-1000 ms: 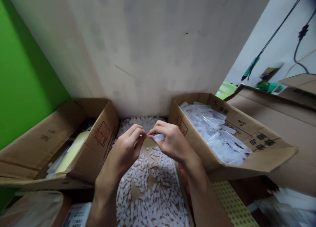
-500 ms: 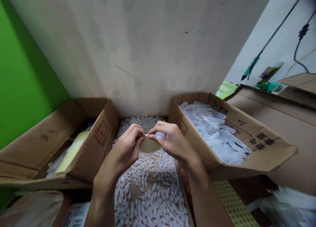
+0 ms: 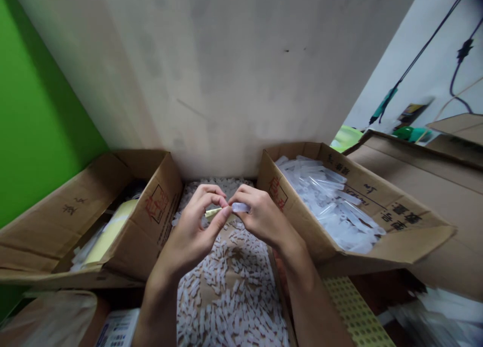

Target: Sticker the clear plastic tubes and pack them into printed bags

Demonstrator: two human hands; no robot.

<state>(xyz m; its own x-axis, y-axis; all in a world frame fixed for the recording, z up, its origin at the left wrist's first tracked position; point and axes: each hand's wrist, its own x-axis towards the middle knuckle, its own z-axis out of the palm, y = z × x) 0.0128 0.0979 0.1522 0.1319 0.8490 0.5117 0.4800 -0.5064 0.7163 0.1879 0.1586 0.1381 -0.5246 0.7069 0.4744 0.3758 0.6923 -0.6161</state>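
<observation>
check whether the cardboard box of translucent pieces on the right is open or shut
Open: the box has no cover over its top, and the translucent pieces inside show plainly.

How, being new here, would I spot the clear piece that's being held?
Find the cardboard box of long plastic strips, then the right hand to its left. The clear piece is in that hand, unlike the small white pieces scattered below.
</observation>
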